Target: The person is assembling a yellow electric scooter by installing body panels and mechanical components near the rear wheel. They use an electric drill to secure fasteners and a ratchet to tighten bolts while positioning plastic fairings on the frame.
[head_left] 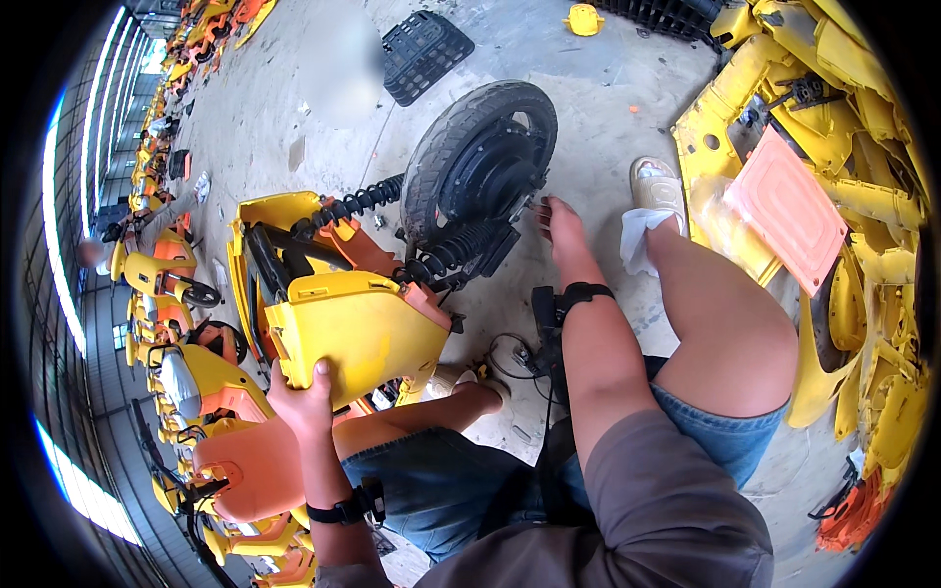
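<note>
An electric scooter's rear end lies tipped in front of me, its black-tyred wheel (480, 162) pointing away. My left hand (304, 397) grips the near edge of the yellow body panel (358, 328), thumb on its outer face. Beside the wheel's axle end, my right hand (564, 230) has its fingers bent inward; what lies between them, if anything, is too small to make out. Two black coil-spring shock absorbers (451, 253) run from the body to the wheel. Orange trim (363, 250) shows inside the yellow shell.
Yellow panels (765, 118) are heaped at the right, with an orange panel (792, 208) on them. A black crate-like tray (423, 57) lies beyond the wheel. Rows of yellow scooters (162, 265) line the left, where another person (162, 220) is. A black cable (510, 353) lies near my feet.
</note>
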`<state>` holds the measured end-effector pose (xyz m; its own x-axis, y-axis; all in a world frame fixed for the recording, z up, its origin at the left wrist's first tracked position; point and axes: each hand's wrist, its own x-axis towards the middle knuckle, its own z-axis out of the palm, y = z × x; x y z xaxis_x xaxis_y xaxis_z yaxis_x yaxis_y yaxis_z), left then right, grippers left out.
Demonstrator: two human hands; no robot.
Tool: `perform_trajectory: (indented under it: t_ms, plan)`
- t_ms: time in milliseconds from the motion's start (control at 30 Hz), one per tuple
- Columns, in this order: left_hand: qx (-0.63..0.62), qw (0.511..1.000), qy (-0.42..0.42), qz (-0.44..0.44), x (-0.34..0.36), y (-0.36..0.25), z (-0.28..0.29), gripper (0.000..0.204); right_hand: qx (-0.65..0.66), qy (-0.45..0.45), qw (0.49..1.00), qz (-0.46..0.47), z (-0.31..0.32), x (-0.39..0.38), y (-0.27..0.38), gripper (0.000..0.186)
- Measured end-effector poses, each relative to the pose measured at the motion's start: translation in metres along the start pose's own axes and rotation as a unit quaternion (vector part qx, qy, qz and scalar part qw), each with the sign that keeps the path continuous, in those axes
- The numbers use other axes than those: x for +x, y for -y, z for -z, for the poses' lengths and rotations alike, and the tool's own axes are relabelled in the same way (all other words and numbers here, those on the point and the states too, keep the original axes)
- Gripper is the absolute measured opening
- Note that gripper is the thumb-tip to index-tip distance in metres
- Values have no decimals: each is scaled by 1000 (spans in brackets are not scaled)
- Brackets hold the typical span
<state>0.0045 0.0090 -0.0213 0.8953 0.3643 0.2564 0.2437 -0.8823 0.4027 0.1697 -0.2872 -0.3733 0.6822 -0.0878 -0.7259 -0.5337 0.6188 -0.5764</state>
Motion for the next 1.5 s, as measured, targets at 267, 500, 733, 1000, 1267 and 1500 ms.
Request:
perform_trajectory:
  t_ms: [267,500,733,1000,1267,1500]
  plan:
    - [-13,1000,24,0,-1,3,-1,70,126,5,992,-14,-18,-15,-15,35]
    - [-9,1000,21,18,-8,-9,0,73,160,17,987,-19,-20,-21,-26,42]
    - [11,1000,5,-17,-12,-13,1,74,177,-12,984,-27,-19,-21,-33,38]
    - [37,998,6,-44,-17,-46,-2,75,-255,-378,887,79,43,-2,-105,30]
    - [63,993,-66,-74,-29,-34,-4,79,-456,-439,758,-158,102,-82,-138,74]
    - [61,998,2,1,-29,-15,5,87,-547,-331,748,-177,109,-73,-151,66]
